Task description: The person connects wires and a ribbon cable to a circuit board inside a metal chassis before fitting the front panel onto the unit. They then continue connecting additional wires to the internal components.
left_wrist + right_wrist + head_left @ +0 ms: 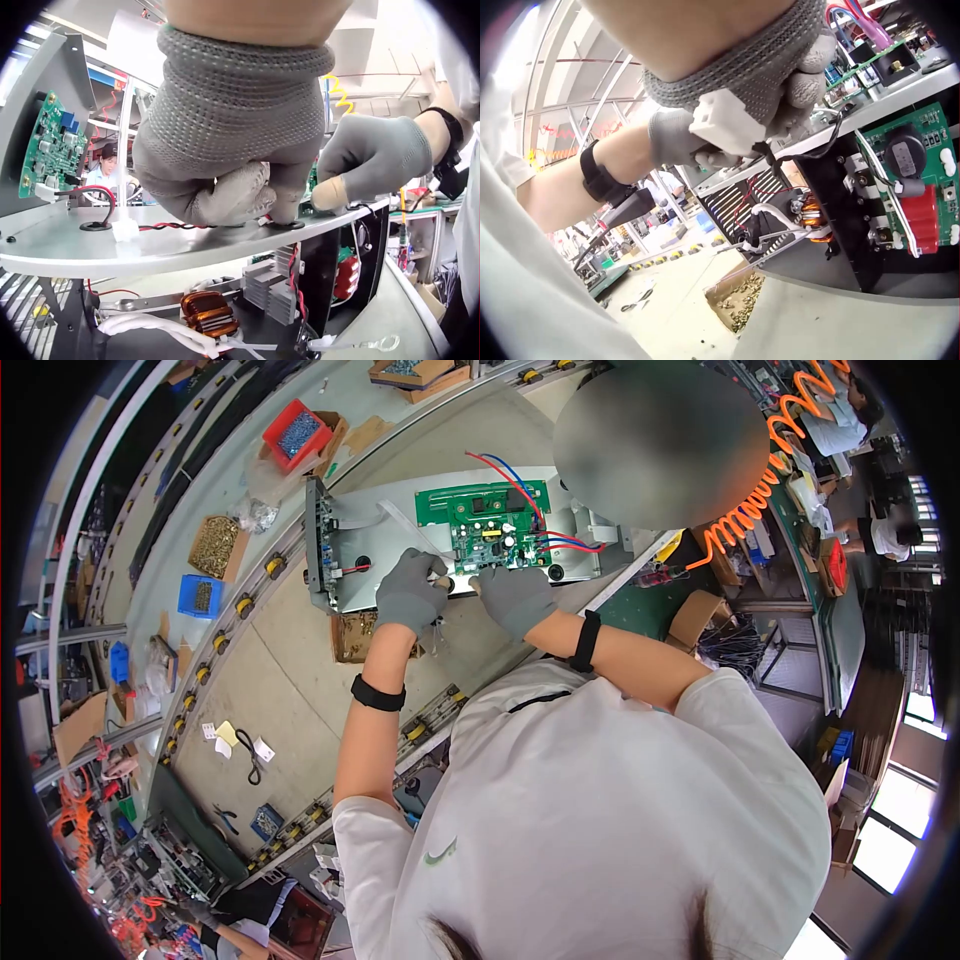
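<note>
Both hands wear grey gloves and work at the near edge of a metal plate (400, 520) on an opened device. A green circuit board (480, 520) lies on the plate. My left hand (232, 142) has curled fingers at a twisted red-and-black wire (176, 226), which runs under them to a black grommet. Close beside it, my right hand (515, 600) has bent fingers at the board's near edge; I cannot tell what they hold. A white connector (726, 122) on a black cable hangs in front of the right hand in the right wrist view.
Beneath the plate are a copper coil (208, 313) and a finned heat sink (270, 291). A box of small brass-coloured parts (739, 304) stands by the device. A red bin (297, 436) and blue bin (201, 596) hold small parts. An orange coiled hose (745, 520) hangs at right.
</note>
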A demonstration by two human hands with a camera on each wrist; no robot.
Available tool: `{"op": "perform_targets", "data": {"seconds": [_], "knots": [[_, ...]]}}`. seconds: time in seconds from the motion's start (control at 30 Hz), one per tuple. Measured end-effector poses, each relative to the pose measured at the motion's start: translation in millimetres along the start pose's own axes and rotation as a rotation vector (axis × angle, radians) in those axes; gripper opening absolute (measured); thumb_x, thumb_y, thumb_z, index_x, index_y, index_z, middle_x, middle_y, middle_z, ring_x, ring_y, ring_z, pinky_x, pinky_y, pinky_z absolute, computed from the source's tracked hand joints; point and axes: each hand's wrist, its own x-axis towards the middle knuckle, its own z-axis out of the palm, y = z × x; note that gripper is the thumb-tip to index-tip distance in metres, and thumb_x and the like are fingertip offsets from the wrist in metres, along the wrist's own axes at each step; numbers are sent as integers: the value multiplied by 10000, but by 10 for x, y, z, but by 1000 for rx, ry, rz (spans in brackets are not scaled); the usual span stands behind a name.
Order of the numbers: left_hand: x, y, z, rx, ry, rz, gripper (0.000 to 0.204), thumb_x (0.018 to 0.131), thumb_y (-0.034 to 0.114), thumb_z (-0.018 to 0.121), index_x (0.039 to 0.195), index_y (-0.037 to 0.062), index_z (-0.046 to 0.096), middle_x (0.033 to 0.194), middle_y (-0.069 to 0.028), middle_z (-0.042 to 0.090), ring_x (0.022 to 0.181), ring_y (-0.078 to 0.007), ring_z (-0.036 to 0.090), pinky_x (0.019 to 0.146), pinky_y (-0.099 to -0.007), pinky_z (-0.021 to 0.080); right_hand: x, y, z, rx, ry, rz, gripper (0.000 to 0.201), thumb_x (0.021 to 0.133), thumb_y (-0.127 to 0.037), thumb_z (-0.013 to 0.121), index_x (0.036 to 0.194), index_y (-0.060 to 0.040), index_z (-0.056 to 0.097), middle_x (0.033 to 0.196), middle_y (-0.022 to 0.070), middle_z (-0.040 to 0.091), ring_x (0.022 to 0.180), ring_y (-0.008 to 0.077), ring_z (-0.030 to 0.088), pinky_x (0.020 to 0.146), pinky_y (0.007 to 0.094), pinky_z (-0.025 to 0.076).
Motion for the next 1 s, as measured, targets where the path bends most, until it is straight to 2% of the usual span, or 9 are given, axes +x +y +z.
{"op": "perform_targets", "data": {"seconds": [0.23, 0.33, 0.4, 0.43, 0.5, 0.63, 0.77, 0.87, 1.0], "knots": [[125, 102, -76, 95, 18, -131, 163, 741, 212, 588, 880, 137, 628, 954, -84, 618, 871, -283, 617, 775, -385, 486, -140, 10, -7, -49, -69, 18, 199, 867, -257, 515, 861, -68, 577, 700, 85, 638, 579, 248, 639, 506, 373, 472], [145, 98, -3, 99, 207, -139, 153, 757, 178, 551, 882, 114, 613, 927, -100, 630, 849, -284, 625, 744, -399, 494, -243, 68, -162, -38, -76, -35, 222, 861, -290, 515, 844, -81, 587, 712, 88, 639, 580, 254, 635, 526, 391, 469], [163, 55, 143, -56, 516, 6, 136, 752, 124, 575, 874, 76, 613, 916, -107, 631, 789, -280, 634, 684, -378, 501, -226, 174, -268, 48, -40, -30, 228, 863, -298, 510, 838, -90, 600, 722, 94, 637, 609, 264, 635, 546, 404, 468], [183, 32, 228, -60, 517, -1, 136, 752, 124, 575, 874, 76, 613, 916, -107, 631, 789, -280, 634, 684, -378, 501, -163, 213, -348, 138, 4, -21, 235, 865, -306, 506, 832, -99, 613, 733, 100, 635, 637, 274, 634, 565, 417, 468], [248, -23, 390, -603, 645, 205, 143, 721, 41, 604, 863, 42, 620, 855, -89, 636, 703, -224, 632, 630, -310, 492, 98, 281, -622, 134, -41, 66, 226, 863, -303, 511, 832, -112, 627, 757, 97, 639, 679, 282, 634, 601, 426, 472], [299, -150, 488, -938, 446, 76, 173, 663, -40, 615, 832, -4, 625, 711, -50, 624, 623, -80, 561, 577, -228, 453, 690, 353, -842, 211, -82, 148, 205, 843, -287, 550, 933, -145, 668, 852, 102, 655, 824, 307, 627, 721, 427, 481], [309, -169, 478, -1053, 360, 68, 230, 679, -103, 615, 888, -20, 563, 767, -71, 618, 594, -83, 552, 540, -225, 467, 992, 241, -561, 277, -238, -44, 311, 805, -252, 573, 1086, -144, 651, 931, 140, 652, 892, 298, 614, 791, 361, 479], [200, -3, 335, -1018, 465, 53, 264, 677, -93, 628, 892, 11, 515, 773, -64, 601, 608, -95, 560, 538, -228, 470, 1042, 100, -612, 262, -393, -75, 298, 803, -201, 563, 1085, -173, 657, 1001, 139, 645, 924, 298, 614, 807, 357, 484], [283, -103, 462, -1065, 454, 38, 279, 676, -113, 586, 893, 26, 478, 783, -61, 592, 619, -92, 558, 533, -233, 471, 988, 175, -585, 495, -359, 24, 306, 777, -200, 631, 1077, -155, 666, 948, 134, 664, 825, 264, 633, 745, 333, 489]]}}
